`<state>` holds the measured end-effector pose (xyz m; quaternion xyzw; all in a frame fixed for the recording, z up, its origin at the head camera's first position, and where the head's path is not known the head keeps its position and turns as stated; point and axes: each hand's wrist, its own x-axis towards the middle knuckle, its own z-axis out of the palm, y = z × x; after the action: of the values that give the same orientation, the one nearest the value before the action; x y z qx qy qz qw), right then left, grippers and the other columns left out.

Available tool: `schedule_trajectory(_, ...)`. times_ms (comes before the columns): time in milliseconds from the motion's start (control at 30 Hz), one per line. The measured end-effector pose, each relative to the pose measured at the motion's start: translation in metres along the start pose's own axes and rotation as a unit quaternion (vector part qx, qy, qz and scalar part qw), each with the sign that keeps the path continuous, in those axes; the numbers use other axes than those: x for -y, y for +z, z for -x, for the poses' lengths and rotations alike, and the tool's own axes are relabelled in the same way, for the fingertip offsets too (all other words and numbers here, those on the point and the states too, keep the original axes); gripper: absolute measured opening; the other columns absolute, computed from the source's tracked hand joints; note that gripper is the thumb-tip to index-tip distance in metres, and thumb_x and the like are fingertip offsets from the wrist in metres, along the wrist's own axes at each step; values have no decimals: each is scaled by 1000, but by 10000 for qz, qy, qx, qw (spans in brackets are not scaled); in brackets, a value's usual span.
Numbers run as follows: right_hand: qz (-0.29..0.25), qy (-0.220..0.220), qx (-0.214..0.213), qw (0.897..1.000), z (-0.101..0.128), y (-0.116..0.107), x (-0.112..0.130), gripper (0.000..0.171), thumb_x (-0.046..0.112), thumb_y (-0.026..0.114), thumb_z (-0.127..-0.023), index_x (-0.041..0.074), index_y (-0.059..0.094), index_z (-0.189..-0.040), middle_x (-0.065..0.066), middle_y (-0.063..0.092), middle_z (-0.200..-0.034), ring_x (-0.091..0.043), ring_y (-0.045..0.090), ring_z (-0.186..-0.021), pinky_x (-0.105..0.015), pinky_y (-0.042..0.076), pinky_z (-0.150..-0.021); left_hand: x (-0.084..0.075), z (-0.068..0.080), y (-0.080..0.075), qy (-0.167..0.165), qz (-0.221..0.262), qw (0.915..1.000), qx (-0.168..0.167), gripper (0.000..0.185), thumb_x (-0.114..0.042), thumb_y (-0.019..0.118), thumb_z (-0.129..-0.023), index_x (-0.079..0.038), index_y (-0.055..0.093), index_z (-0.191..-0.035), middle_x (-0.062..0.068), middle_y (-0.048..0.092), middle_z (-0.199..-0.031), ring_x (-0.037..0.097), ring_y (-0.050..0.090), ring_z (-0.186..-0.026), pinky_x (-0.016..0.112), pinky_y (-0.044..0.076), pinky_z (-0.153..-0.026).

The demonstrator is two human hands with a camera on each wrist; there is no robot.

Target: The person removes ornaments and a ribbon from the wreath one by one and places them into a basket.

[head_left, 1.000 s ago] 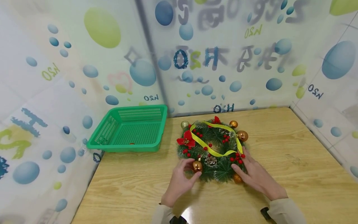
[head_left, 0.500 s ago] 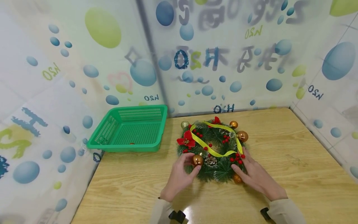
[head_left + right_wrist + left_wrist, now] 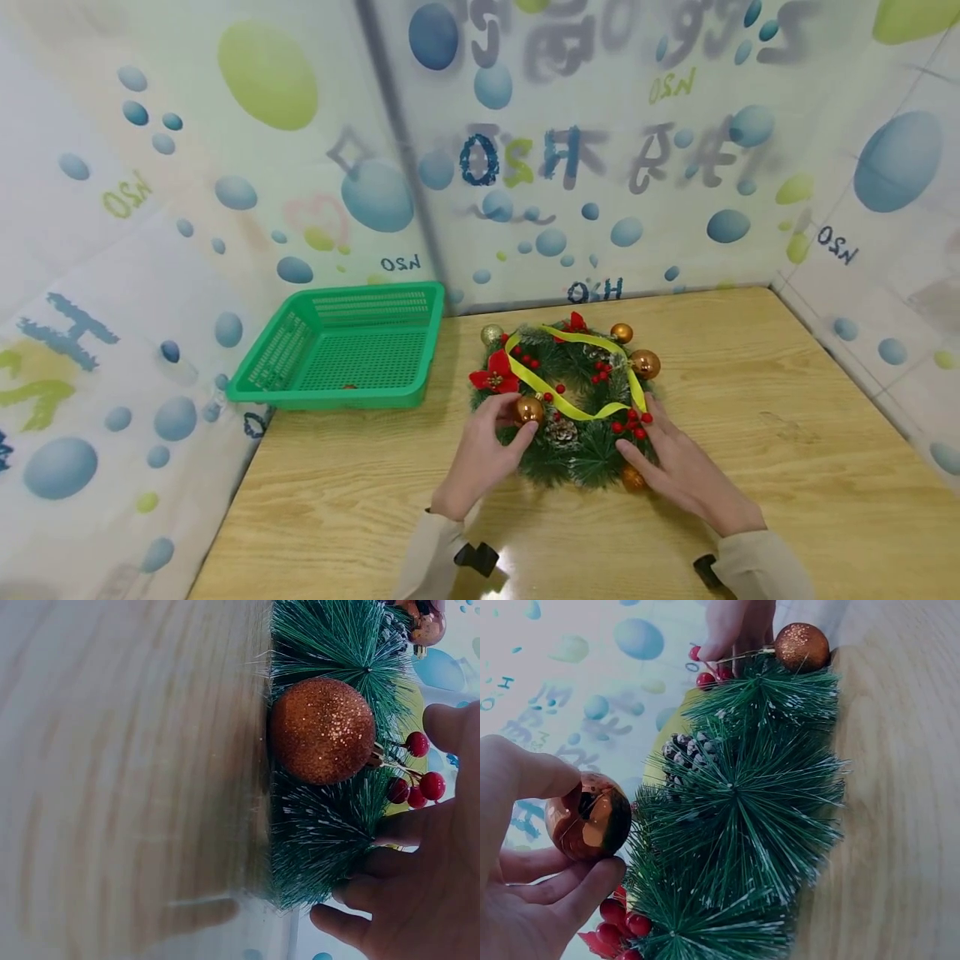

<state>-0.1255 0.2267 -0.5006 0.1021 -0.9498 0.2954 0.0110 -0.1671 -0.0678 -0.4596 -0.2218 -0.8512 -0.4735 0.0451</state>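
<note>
A shiny copper-gold bauble [image 3: 528,409] sits pinched between the thumb and curled fingers of the left hand [image 3: 480,454], at the near-left rim of a round green pine-needle wreath [image 3: 570,400] that lies flat on the light wooden table [image 3: 787,467]. The right hand [image 3: 678,467] rests on the wreath's near-right edge with fingers straight, gripping nothing, beside a cluster of red berries [image 3: 632,421]. A yellow ribbon [image 3: 570,404] loops across the wreath's top.

Bare tabletop lies open to the right of the wreath and in front of it; its far rim comes near the back wall. A green perforated plastic basket [image 3: 352,346] stands just left of it, overhanging the table's left edge.

The left wrist view alone shows the bauble [image 3: 587,816] lifted clear of the needles and a pine cone [image 3: 690,754] behind it. The right wrist view shows a glittered orange ball [image 3: 322,731] against the table. The bubble-patterned wall sheet [image 3: 600,150] reads "H2O", mirrored.
</note>
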Motion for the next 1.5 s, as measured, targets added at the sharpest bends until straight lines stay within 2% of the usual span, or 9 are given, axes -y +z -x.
schedule_trajectory(233,2,24,41,10000,-2,-2,2,86,51,45,-106,-14,19,-155,-35,13,-163,-56,33,-142,-70,34,-113,2,-6,-1,-145,-124,9998,-3,44,-27,67,-99,-3,58,-135,9,66,-119,22,68,-104,34,62,-90)
schedule_trajectory(500,41,50,37,10000,1,-1,1,85,50,46,-105,-16,23,-153,-36,15,-163,-56,37,-140,-69,37,-112,5,-14,-2,-132,-40,9999,71,46,-25,65,-100,0,58,-137,11,67,-119,23,68,-104,30,62,-89)
schedule_trajectory(767,-17,67,45,10000,2,-1,1,83,50,45,-106,-17,26,-151,-36,14,-163,-57,37,-140,-71,37,-111,1,-20,-4,150,153,9998,63,40,-26,63,-101,-1,61,-133,14,69,-119,25,71,-100,30,63,-84)
schedule_trajectory(967,-2,39,0,10000,1,0,1,82,49,46,-106,-19,31,-149,-36,15,-163,-57,37,-139,-71,37,-111,-1,-25,-5,-3,371,9992,156,40,-26,61,-102,0,60,-133,15,69,-120,27,71,-103,33,63,-88)
schedule_trajectory(1100,-24,55,19,10000,1,-1,1,81,49,46,-106,-18,32,-149,-34,14,-163,-56,34,-142,-71,35,-112,1,-30,-6,-153,264,9993,234,43,-29,59,-104,0,60,-135,16,68,-120,28,70,-104,36,63,-89)
schedule_trajectory(1267,-33,61,21,10000,1,-1,2,83,49,46,-106,-15,25,-153,-34,15,-163,-55,32,-143,-70,35,-113,4,-33,-7,-388,85,9985,374,47,-35,57,-104,-1,58,-137,15,68,-121,27,71,-105,38,62,-91)
schedule_trajectory(1500,-46,87,42,9999,0,-1,0,83,50,45,-106,-14,21,-154,-33,14,-164,-54,33,-143,-70,34,-114,3,-37,-3,-332,210,9982,463,45,-36,56,-105,-4,60,-136,12,68,-121,24,68,-108,37,61,-93)
